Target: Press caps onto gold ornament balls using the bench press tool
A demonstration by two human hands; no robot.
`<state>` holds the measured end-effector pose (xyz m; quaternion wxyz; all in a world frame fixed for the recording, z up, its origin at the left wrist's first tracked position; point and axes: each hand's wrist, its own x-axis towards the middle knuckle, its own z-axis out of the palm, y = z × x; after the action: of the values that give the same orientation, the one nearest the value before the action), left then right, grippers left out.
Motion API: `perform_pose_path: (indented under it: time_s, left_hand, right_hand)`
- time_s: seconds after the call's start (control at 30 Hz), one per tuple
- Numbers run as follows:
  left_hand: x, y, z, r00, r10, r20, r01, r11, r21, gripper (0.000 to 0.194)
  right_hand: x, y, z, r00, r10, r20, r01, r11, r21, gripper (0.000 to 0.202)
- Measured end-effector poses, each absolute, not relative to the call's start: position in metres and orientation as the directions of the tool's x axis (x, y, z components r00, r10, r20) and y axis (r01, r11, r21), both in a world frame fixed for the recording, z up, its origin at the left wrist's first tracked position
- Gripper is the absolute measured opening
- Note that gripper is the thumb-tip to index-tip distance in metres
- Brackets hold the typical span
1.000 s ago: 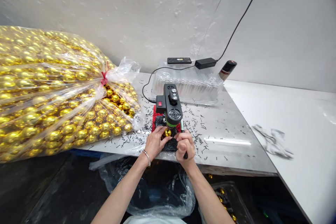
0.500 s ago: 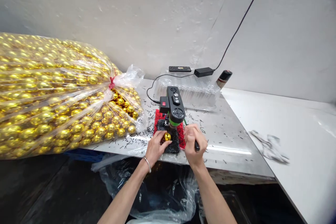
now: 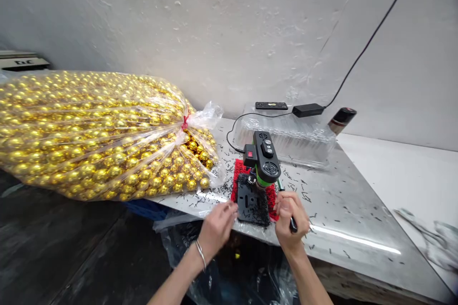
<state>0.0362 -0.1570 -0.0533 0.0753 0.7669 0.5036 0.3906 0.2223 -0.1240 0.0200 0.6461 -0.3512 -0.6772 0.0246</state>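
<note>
A small black-and-green bench machine [image 3: 266, 157] with vent grilles, buttons and a red switch stands over a slotted black base plate [image 3: 246, 201]. My right hand [image 3: 291, 217] is wrapped around the black-ended lever handle [image 3: 293, 225] on its right side. Close to the plate's front-left edge is my left hand [image 3: 217, 226]. Its bent fingers are blurred, and no ball shows in them. Below the table edge, a small gold ball [image 3: 237, 254] shows in the dark opening of a clear plastic bag [image 3: 211, 288]. Red matting [image 3: 272, 200] lies under the machine.
A big clear sack of gold balls [image 3: 118, 147], tied with red, fills the left. Behind the machine stand a clear plastic tray [image 3: 296, 145], a power adapter [image 3: 308, 110] and a spray can [image 3: 342, 120]. Black scraps litter the metal table [image 3: 343, 205]. A cloth [image 3: 436, 238] lies right.
My left hand has moved back from under the machine head, and the gold ball is gone from the base plate. My right hand stays on the lever handle. The view has shifted left.
</note>
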Motion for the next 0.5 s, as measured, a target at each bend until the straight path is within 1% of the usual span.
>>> perform_pose_path:
  time_s: [0.07, 0.1, 0.17, 0.2, 0.23, 0.3, 0.37, 0.47, 0.5]
  left_hand:
    - [0.017, -0.115, -0.026, 0.052, 0.862, 0.504, 0.825, -0.322, 0.464, 0.028]
    - [0.007, -0.093, -0.014, 0.015, 0.891, 0.454, 0.870, -0.236, 0.433, 0.028]
    - [-0.006, -0.055, 0.002, -0.043, 0.965, 0.260, 0.928, -0.057, 0.367, 0.025]
    - [-0.010, -0.039, 0.005, -0.080, 0.983, 0.164, 0.938, 0.019, 0.347, 0.022]
    - [-0.013, -0.026, 0.006, -0.104, 0.990, 0.099, 0.939, 0.065, 0.337, 0.020]
    - [-0.013, -0.008, 0.003, -0.138, 0.990, 0.031, 0.930, 0.119, 0.347, 0.017]
    - [-0.012, 0.000, -0.002, -0.154, 0.988, 0.017, 0.915, 0.136, 0.381, 0.017]
    - [-0.014, -0.003, -0.004, -0.164, 0.986, 0.030, 0.890, 0.135, 0.436, 0.016]
    - [-0.016, -0.007, -0.003, -0.165, 0.985, 0.054, 0.866, 0.119, 0.485, 0.019]
  right_hand:
    - [0.222, -0.124, 0.020, 0.080, 0.506, 0.859, 0.447, 0.752, -0.485, 0.027]
    - [0.222, -0.124, 0.019, 0.079, 0.510, 0.857, 0.449, 0.749, -0.487, 0.027]
    - [0.222, -0.124, 0.018, 0.074, 0.509, 0.858, 0.452, 0.750, -0.483, 0.027]
    - [0.222, -0.124, 0.018, 0.071, 0.505, 0.860, 0.453, 0.752, -0.479, 0.027]
    - [0.222, -0.124, 0.018, 0.068, 0.501, 0.863, 0.454, 0.755, -0.474, 0.027]
    - [0.222, -0.124, 0.018, 0.060, 0.496, 0.866, 0.453, 0.760, -0.466, 0.027]
    - [0.222, -0.124, 0.020, 0.055, 0.497, 0.866, 0.451, 0.762, -0.465, 0.027]
    - [0.222, -0.125, 0.022, 0.046, 0.489, 0.871, 0.455, 0.766, -0.454, 0.026]
    - [0.222, -0.125, 0.022, 0.043, 0.485, 0.873, 0.458, 0.767, -0.449, 0.026]
